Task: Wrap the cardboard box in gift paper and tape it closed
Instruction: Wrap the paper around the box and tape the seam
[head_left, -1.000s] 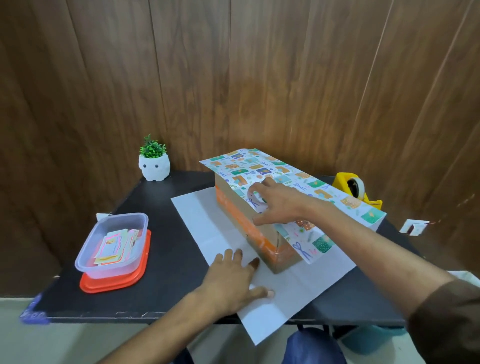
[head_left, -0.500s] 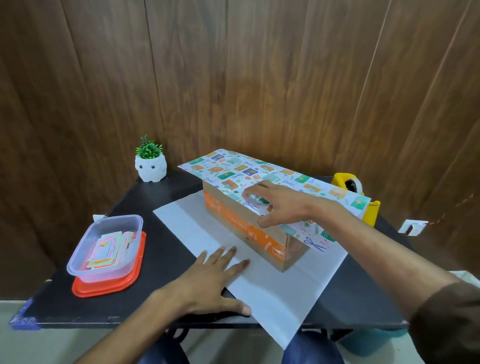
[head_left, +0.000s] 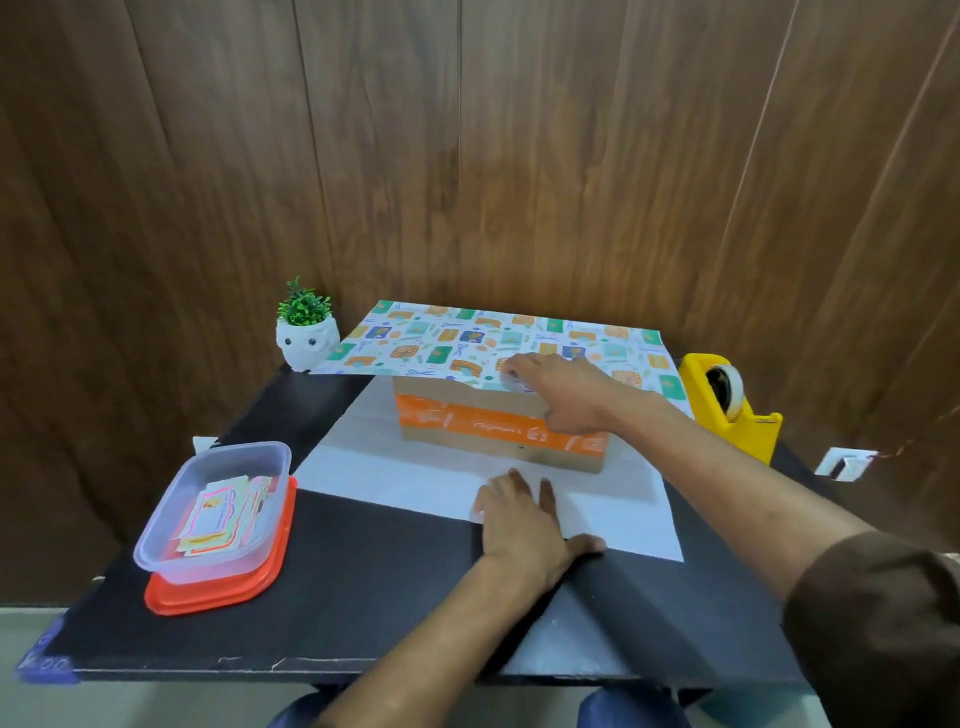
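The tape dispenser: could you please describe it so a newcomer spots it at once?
At the far right corner of the black table, beside the brown cardboard box, stands the yellow plastic tape dispenser. It alone is yellow, holding a pale roll.

Cardboard box (head_left: 467, 428) — brown, orange band, sits flat on the gift paper (head_left: 415, 478), white side up; patterned flap covers the top. Yellow tape dispenser (head_left: 748, 415) just right.

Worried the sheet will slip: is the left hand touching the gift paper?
Touching. Head view shows the left hand lying flat on the gift paper, no gap.
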